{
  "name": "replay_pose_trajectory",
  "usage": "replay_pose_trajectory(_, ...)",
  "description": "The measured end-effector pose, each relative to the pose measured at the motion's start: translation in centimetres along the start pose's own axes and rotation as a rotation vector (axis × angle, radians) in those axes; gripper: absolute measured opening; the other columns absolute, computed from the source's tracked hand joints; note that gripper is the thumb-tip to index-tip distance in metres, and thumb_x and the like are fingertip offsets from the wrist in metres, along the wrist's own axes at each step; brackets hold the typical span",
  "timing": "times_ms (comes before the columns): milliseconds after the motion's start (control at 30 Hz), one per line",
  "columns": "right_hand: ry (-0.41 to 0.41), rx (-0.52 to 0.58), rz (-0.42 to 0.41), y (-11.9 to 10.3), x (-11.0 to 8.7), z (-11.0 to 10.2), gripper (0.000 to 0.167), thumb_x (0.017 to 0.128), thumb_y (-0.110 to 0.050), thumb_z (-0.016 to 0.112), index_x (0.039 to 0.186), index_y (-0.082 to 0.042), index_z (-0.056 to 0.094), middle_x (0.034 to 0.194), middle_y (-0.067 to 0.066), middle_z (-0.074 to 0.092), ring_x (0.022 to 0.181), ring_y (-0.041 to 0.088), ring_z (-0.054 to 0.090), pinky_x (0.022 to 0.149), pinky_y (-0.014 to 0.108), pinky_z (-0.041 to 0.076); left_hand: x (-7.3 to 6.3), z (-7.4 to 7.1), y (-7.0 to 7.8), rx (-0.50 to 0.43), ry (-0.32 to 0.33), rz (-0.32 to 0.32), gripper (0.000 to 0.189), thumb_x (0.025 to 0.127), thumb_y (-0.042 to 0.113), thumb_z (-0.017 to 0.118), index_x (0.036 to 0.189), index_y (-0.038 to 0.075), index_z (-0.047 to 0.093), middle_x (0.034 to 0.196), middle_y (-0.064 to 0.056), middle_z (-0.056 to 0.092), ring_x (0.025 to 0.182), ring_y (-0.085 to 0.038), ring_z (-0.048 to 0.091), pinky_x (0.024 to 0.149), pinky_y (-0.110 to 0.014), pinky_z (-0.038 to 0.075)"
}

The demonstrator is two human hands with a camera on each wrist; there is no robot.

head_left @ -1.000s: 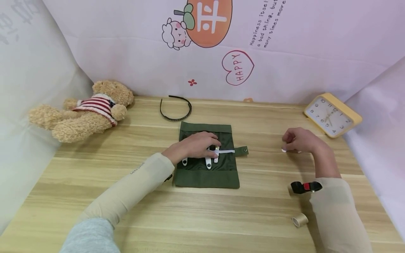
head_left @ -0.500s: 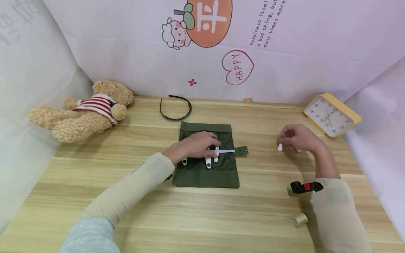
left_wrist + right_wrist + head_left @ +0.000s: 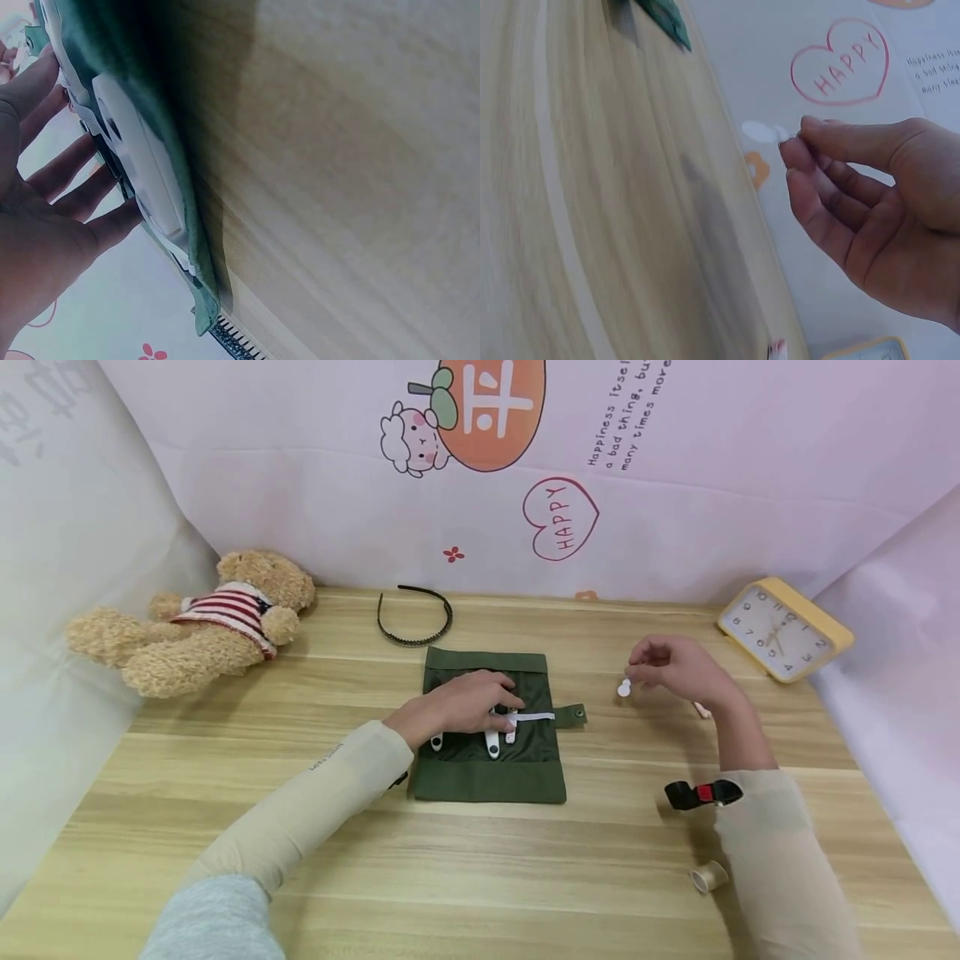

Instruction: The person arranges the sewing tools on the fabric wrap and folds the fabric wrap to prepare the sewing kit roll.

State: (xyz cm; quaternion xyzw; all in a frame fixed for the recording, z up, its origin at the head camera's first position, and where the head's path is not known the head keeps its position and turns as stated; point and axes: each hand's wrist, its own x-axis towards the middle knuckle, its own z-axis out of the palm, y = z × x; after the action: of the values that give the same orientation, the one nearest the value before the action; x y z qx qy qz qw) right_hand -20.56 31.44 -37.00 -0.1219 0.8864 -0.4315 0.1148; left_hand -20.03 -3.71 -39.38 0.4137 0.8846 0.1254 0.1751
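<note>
A dark green fabric roll-up pouch (image 3: 491, 783) lies unfolded on the table, with a white elastic strap (image 3: 536, 717) across it. White-handled tools (image 3: 492, 743) sit under the strap, beside a slim, nail-clipper-like piece (image 3: 511, 732). My left hand (image 3: 472, 702) rests over the pouch, fingers spread and nearly straight, hiding part of the tools; in the left wrist view, fingertips touch near the strap and a white tool (image 3: 142, 161). To the right of the pouch, my right hand (image 3: 678, 668) pinches a small white piece with two rounded lobes (image 3: 624, 688) between thumb and index finger, above the table.
A small pale and reddish object (image 3: 702, 710) lies by my right wrist. A beige thread spool (image 3: 708, 877) is nearer the front. Toward the back are a black headband (image 3: 415, 639), a teddy bear (image 3: 210, 618) at left and a yellow clock (image 3: 783, 628) at right.
My right hand has lifted the small white piece and moved left with it toward the pouch, uncovering the pale and reddish object. My left hand has stayed on the pouch.
</note>
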Motion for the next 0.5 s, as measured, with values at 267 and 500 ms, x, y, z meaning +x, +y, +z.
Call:
replay_pose_trajectory(267, -0.016, 0.093, -0.099, -1.7, 1.7, 2.0, 0.014, 0.097, -0.004, 0.069, 0.101, 0.008, 0.064, 0.094, 0.021, 0.065, 0.082, 0.031, 0.068, 0.075, 0.043, 0.061, 0.0, -0.2, 0.0, -0.009, -0.008, -0.003, 0.045, 0.1, 0.035, 0.066, 0.141, 0.018, 0.062, 0.155, -0.011, 0.044, 0.143, -0.028, 0.041, 0.114, -0.041, 0.038)
replay_pose_trajectory(500, -0.069, 0.118, -0.161, -2.1, 3.1, 3.4, 0.011, 0.097, -0.003, 0.068, 0.099, 0.007, 0.064, 0.091, 0.019, 0.065, 0.08, 0.028, 0.069, 0.076, 0.046, 0.061, 0.0, -0.2, 0.1, -0.024, -0.014, -0.015, 0.046, 0.1, 0.036, 0.066, 0.142, 0.018, 0.061, 0.156, -0.011, 0.043, 0.143, -0.028, 0.04, 0.113, -0.041, 0.038)
